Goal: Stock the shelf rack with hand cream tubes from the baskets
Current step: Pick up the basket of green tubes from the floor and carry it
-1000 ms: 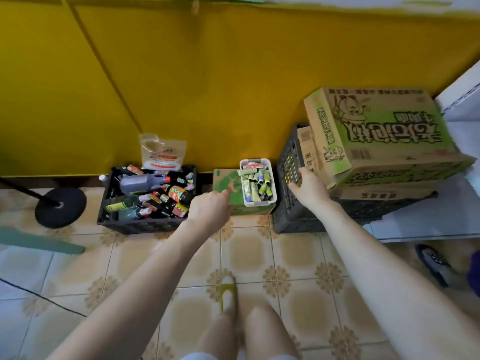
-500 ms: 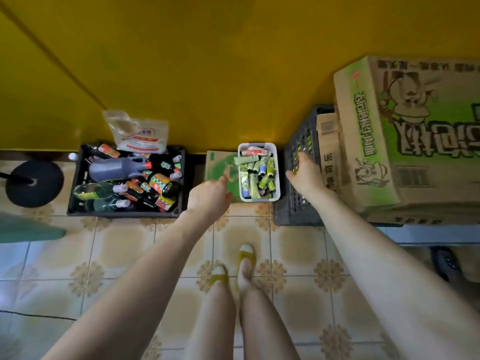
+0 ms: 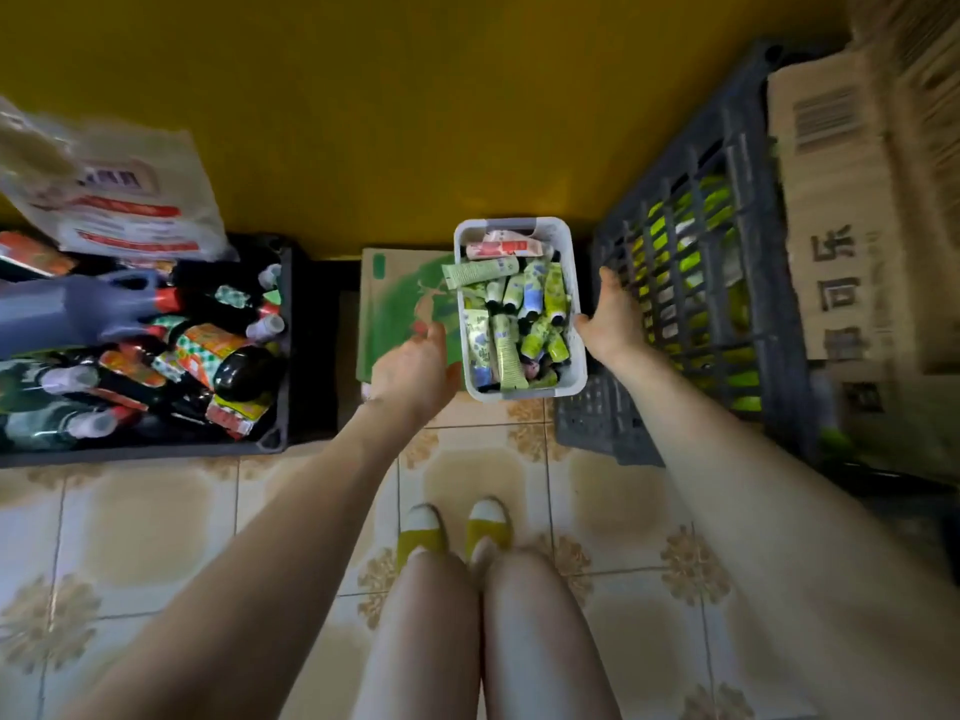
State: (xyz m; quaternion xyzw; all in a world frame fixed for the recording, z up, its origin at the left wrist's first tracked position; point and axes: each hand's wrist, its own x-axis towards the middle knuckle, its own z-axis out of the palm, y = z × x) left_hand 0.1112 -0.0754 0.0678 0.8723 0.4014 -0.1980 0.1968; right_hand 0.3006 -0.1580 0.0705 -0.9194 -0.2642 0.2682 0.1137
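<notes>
Yellow wall (image 3: 415, 96), tube basket (image 3: 519, 393), 乐-marked carton (image 3: 831, 174)

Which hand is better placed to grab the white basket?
Probably the right hand: its thumb seems touching the white basket rim. The left hand sits beside the other wall, contact unclear.

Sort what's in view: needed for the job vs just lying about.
Job:
- white basket
- hand cream tubes inside it
- left hand and right hand, one on either side of the basket

Lying about:
- black crate of bottles
- plastic bag
- green box under the basket
- grey crate
- cardboard carton

The shelf rack is not in view.
</notes>
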